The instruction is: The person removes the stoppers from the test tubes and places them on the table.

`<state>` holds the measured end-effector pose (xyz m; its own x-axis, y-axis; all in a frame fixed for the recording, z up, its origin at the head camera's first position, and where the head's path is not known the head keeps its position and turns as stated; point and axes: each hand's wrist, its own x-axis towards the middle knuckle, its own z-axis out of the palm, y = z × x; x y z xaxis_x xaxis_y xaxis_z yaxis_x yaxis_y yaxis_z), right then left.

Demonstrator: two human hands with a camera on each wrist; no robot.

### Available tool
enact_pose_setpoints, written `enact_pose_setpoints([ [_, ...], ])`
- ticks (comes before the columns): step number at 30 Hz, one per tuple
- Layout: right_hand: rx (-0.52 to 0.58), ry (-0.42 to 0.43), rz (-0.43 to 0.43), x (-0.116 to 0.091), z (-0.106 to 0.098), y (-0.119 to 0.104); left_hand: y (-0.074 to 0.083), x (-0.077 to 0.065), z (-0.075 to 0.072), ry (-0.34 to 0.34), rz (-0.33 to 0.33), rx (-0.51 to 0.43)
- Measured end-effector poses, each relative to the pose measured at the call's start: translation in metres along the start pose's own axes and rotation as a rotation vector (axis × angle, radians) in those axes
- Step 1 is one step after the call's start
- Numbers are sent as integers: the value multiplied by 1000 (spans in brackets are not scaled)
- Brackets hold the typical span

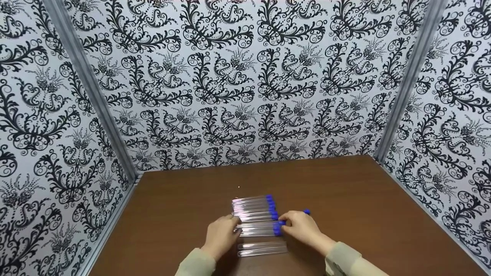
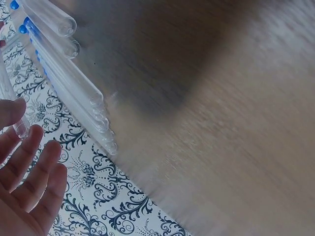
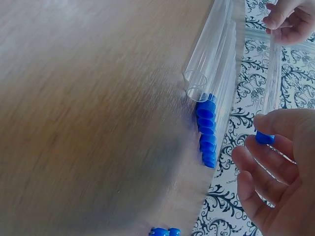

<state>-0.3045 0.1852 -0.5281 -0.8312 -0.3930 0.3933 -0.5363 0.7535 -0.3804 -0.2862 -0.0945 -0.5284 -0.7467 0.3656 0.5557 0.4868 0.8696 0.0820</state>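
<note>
My left hand [image 1: 221, 235] pinches the rounded bottom end of a clear test tube [image 3: 273, 73] between thumb and fingers. At the tube's other end, my right hand [image 1: 303, 229] grips its blue cap [image 3: 265, 138]. This tube is held above the table. Beneath and beyond the hands lies a row of capped test tubes [image 1: 251, 203], side by side with their blue caps toward the right. Nearer to me, uncapped test tubes [image 1: 262, 250] lie on the table, and their open mouths [image 3: 196, 78] show in the right wrist view.
Loose blue caps [image 3: 165, 231] lie on the brown table [image 1: 184, 199], just beyond the right hand in the head view. Patterned panels [image 1: 230, 76] with grey metal posts [image 1: 94, 88] stand at the back and both sides.
</note>
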Motion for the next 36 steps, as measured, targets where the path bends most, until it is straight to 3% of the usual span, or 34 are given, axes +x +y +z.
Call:
enact_pose_setpoints([
  [6,28,-7,-29,-2,0,0,0,0,1,-2,-5,6],
  [15,91,-107,13,3,-6,0,0,-1,-2,76,26,-10],
  [25,110,-115,7,9,-13,3,2,6,-6,71,62,33],
  [36,80,-132,1,12,-13,0,-3,4,-6,74,111,52],
])
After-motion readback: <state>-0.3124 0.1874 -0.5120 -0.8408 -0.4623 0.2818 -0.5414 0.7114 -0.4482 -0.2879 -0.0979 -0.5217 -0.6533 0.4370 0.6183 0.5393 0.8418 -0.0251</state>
